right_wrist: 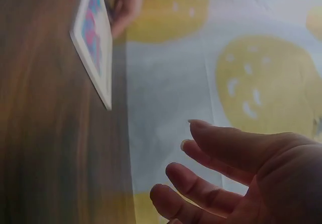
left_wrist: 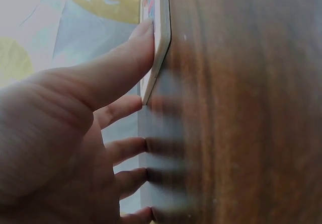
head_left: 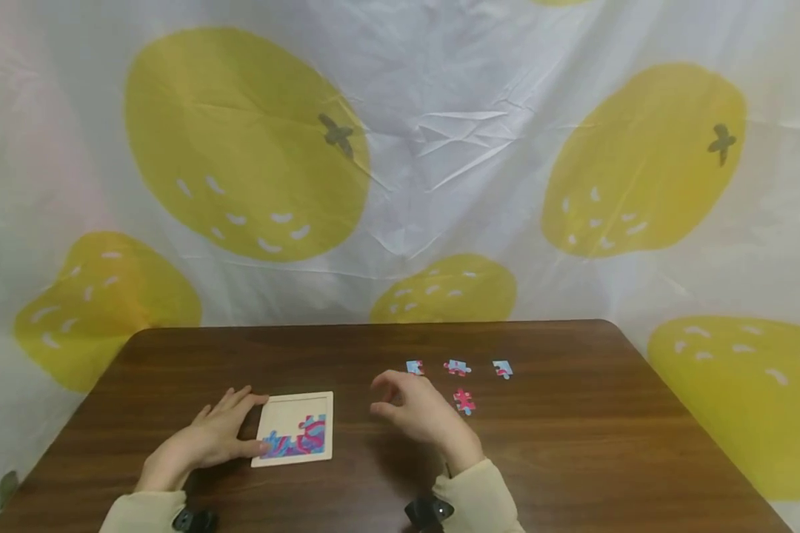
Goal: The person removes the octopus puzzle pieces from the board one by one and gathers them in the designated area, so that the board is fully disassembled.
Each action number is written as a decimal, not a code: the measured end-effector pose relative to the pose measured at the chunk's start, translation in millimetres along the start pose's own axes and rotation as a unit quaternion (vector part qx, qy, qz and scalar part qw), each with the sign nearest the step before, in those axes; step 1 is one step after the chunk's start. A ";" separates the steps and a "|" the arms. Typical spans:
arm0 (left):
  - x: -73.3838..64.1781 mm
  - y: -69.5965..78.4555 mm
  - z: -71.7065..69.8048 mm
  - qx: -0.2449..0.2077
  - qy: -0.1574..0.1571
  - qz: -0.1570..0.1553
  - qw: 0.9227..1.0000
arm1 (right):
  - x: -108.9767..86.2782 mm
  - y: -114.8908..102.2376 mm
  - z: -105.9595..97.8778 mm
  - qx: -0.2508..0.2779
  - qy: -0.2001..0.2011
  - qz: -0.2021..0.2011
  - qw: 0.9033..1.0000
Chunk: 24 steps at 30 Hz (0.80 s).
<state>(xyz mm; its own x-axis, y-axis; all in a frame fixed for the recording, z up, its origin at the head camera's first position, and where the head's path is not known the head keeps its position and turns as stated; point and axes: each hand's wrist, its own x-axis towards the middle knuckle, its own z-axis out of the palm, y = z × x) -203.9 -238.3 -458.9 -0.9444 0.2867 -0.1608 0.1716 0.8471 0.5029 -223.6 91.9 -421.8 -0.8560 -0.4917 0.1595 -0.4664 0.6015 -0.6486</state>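
There is one square wooden puzzle tray with a pale frame and four small loose puzzle pieces in blue and pink. Two hands are in view.

The tray lies flat on the dark brown wooden tabletop, near the front edge and a little left of the middle. Its sides run along the tabletop edges. The bottom part of the tray is filled with blue and pink picture, and the top part is bare.

The four loose pieces sit right of the middle. Three are in a row: the left blue piece, the middle blue and pink piece and the right blue piece. The pink piece lies just in front of them, closer to the front edge.

The left hand lies flat with straight fingers. Its fingertips press the tabletop and its thumb touches the left side of the tray.

The right hand hangs above the tabletop between the tray and the loose pieces. Its fingers are loosely bent and it holds nothing.
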 end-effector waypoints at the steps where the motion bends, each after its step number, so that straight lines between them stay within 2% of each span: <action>1: 1.2 0.5 0.0 -0.002 -0.002 0.000 1.000 | 3.0 -3.1 4.5 0.000 -0.007 -0.007 1.000; 4: 3.9 2.6 -0.7 -0.006 -0.004 0.001 1.000 | 12.0 -8.8 23.3 0.004 -0.024 -0.008 1.000; 8: 5.1 4.8 -0.6 -0.005 -0.003 0.006 1.000 | 22.8 -11.0 55.0 0.026 -0.046 0.014 0.998; 12: 4.8 4.7 0.5 -0.004 -0.007 0.009 1.000 | 32.6 -11.8 75.7 0.041 -0.038 0.036 0.998; 16: 4.4 5.3 0.4 -0.004 -0.012 0.010 1.000 | 37.8 -14.3 80.9 0.032 -0.035 0.069 0.996; 19: 4.3 5.0 0.5 -0.003 -0.015 0.009 1.000 | 38.4 -17.2 82.4 0.004 -0.038 0.092 0.995; 24: 2.6 5.1 -1.0 0.007 -0.010 0.010 1.000 | 38.9 -24.1 86.1 -0.026 -0.026 0.102 0.994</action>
<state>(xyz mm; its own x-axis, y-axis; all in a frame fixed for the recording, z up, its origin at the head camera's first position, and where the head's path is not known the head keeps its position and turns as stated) -205.7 -233.7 -455.9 -0.9347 0.3133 -0.1680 0.1952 0.8474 0.4938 -226.5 4.1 -464.0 -0.9219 -0.3873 -0.0102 -0.2967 0.7226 -0.6243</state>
